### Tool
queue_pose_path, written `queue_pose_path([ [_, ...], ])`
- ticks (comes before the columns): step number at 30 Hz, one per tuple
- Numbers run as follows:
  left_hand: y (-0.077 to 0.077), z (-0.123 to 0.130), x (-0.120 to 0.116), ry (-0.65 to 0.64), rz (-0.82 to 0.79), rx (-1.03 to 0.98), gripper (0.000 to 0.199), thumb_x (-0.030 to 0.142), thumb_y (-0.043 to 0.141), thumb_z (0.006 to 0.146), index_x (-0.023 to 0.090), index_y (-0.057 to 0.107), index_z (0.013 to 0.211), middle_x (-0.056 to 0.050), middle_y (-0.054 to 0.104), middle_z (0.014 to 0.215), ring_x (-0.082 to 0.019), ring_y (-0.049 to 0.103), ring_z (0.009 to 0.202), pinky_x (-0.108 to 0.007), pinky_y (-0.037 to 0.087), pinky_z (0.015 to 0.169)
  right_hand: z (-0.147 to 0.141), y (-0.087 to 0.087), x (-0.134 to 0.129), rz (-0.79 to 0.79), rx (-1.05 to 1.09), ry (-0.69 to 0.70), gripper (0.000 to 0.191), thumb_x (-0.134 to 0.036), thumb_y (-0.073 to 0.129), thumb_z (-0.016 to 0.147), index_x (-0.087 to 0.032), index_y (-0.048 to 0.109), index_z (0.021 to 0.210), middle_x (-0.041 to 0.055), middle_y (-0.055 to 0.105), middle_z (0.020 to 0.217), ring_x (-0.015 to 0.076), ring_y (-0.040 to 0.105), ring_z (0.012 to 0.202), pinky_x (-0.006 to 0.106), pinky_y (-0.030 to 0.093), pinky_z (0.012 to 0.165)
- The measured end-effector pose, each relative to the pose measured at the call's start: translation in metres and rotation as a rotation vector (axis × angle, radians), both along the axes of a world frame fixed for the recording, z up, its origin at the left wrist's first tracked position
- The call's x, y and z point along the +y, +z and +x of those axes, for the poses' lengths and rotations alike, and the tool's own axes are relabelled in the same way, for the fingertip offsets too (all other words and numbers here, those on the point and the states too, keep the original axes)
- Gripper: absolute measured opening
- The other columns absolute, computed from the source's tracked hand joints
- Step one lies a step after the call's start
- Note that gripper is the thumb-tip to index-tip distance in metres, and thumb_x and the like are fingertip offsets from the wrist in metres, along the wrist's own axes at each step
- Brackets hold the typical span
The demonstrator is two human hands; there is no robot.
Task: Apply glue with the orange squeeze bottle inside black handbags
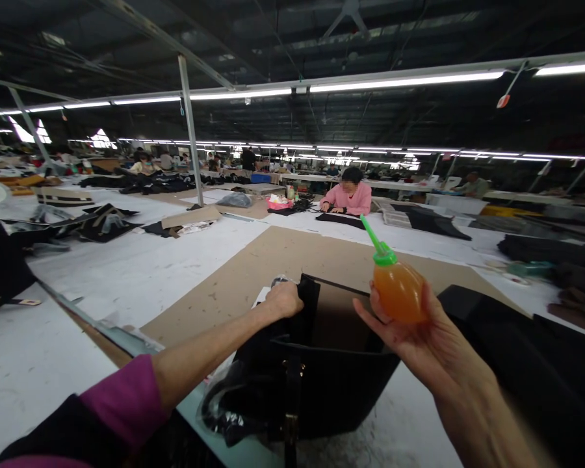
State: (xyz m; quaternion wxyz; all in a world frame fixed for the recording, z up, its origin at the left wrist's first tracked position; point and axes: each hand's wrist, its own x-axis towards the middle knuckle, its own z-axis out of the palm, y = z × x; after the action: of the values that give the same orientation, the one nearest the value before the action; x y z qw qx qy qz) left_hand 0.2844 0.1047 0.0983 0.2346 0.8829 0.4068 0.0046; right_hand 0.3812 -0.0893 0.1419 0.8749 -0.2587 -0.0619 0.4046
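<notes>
A black bag (341, 383) stands with its top open towards me, its brown inside showing. My left hand (283, 300) is closed on the bag's left upper edge; its fingertips are partly hidden. Above the bag's right side, my right hand (422, 331) holds a squeeze bottle (400, 291) of orange liquid. The bottle has a green cap and a green spout that points up and to the left. Clear plastic wrap (224, 406) covers something dark at the bag's left side.
Brown board (277, 253) lies on the white table (175, 273) beyond the bag. Black material (507, 364) sits at the right. Across the table a person in pink (351, 196) bends over a black piece. More black pieces (104, 224) lie at the left.
</notes>
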Motion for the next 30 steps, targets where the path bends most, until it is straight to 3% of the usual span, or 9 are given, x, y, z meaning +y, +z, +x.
queue_pose_path([
  [4, -0.004, 0.006, 0.000, -0.002, -0.020, -0.036, 0.059, 0.053, 0.072, 0.053, 0.013, 0.065, 0.095, -0.017, 0.067, 0.101, -0.033, 0.061, 0.096, -0.036, 0.049, 0.074, -0.005, 0.004, -0.002, -0.001, -0.040, 0.011, 0.045, -0.028, 0.079, 0.070, -0.021, 0.060, 0.110, 0.0053, 0.066, 0.103, 0.0267, 0.063, 0.086, 0.063, 0.041, 0.087],
  [6, -0.008, 0.008, 0.000, 0.005, -0.025, -0.055, 0.059, 0.057, 0.069, 0.055, 0.014, 0.065, 0.096, -0.015, 0.067, 0.101, -0.032, 0.060, 0.098, -0.036, 0.049, 0.075, -0.006, 0.005, -0.002, -0.011, -0.052, 0.011, 0.044, -0.028, 0.079, 0.070, -0.021, 0.061, 0.109, 0.0052, 0.066, 0.101, 0.0262, 0.064, 0.086, 0.062, 0.041, 0.087],
  [13, -0.017, 0.004, -0.001, 0.019, -0.065, -0.110, 0.043, 0.036, 0.072, 0.057, 0.013, 0.066, 0.093, -0.014, 0.067, 0.099, -0.030, 0.062, 0.095, -0.032, 0.049, 0.073, 0.000, -0.001, -0.001, -0.068, -0.047, -0.016, 0.047, -0.032, 0.080, 0.068, -0.022, 0.060, 0.109, 0.0078, 0.064, 0.106, 0.0273, 0.064, 0.085, 0.062, 0.044, 0.084],
  [17, -0.023, 0.002, -0.002, 0.030, -0.076, -0.137, 0.038, 0.036, 0.066, 0.063, 0.012, 0.064, 0.093, -0.015, 0.067, 0.097, -0.028, 0.063, 0.093, -0.031, 0.049, 0.071, -0.002, 0.000, 0.000, -0.055, -0.043, -0.013, 0.048, -0.029, 0.081, 0.067, -0.021, 0.060, 0.109, 0.0065, 0.065, 0.103, 0.0282, 0.063, 0.086, 0.063, 0.044, 0.084],
  [19, -0.026, 0.002, -0.002, 0.037, -0.056, -0.164, 0.051, 0.046, 0.066, 0.063, 0.013, 0.060, 0.101, -0.015, 0.065, 0.103, -0.029, 0.061, 0.097, -0.033, 0.048, 0.075, -0.003, 0.001, 0.000, -0.048, -0.055, -0.004, 0.046, -0.028, 0.080, 0.068, -0.021, 0.060, 0.108, 0.0065, 0.065, 0.104, 0.0277, 0.063, 0.087, 0.062, 0.044, 0.085],
  [23, -0.027, 0.007, 0.001, 0.026, -0.017, -0.190, 0.081, 0.070, 0.064, 0.050, 0.014, 0.055, 0.107, -0.016, 0.063, 0.106, -0.034, 0.058, 0.100, -0.039, 0.047, 0.078, -0.001, 0.002, 0.001, -0.073, -0.047, 0.001, 0.044, -0.027, 0.079, 0.069, -0.022, 0.059, 0.108, 0.0070, 0.064, 0.107, 0.0286, 0.063, 0.088, 0.064, 0.042, 0.085],
  [26, -0.028, 0.013, 0.005, 0.008, -0.023, -0.185, 0.070, 0.069, 0.062, 0.054, 0.013, 0.060, 0.096, -0.017, 0.065, 0.100, -0.035, 0.059, 0.096, -0.040, 0.047, 0.077, -0.001, 0.002, 0.001, -0.086, -0.047, -0.013, 0.046, -0.027, 0.080, 0.068, -0.021, 0.060, 0.108, 0.0073, 0.064, 0.108, 0.0294, 0.063, 0.088, 0.065, 0.043, 0.084],
  [30, -0.034, 0.017, 0.007, -0.014, -0.084, -0.240, 0.043, 0.051, 0.062, 0.065, 0.013, 0.064, 0.085, -0.015, 0.066, 0.092, -0.031, 0.062, 0.091, -0.035, 0.047, 0.072, -0.007, 0.007, 0.001, -0.121, -0.029, -0.074, 0.049, -0.026, 0.082, 0.064, -0.019, 0.060, 0.108, 0.0080, 0.064, 0.106, 0.0301, 0.064, 0.084, 0.065, 0.045, 0.079],
])
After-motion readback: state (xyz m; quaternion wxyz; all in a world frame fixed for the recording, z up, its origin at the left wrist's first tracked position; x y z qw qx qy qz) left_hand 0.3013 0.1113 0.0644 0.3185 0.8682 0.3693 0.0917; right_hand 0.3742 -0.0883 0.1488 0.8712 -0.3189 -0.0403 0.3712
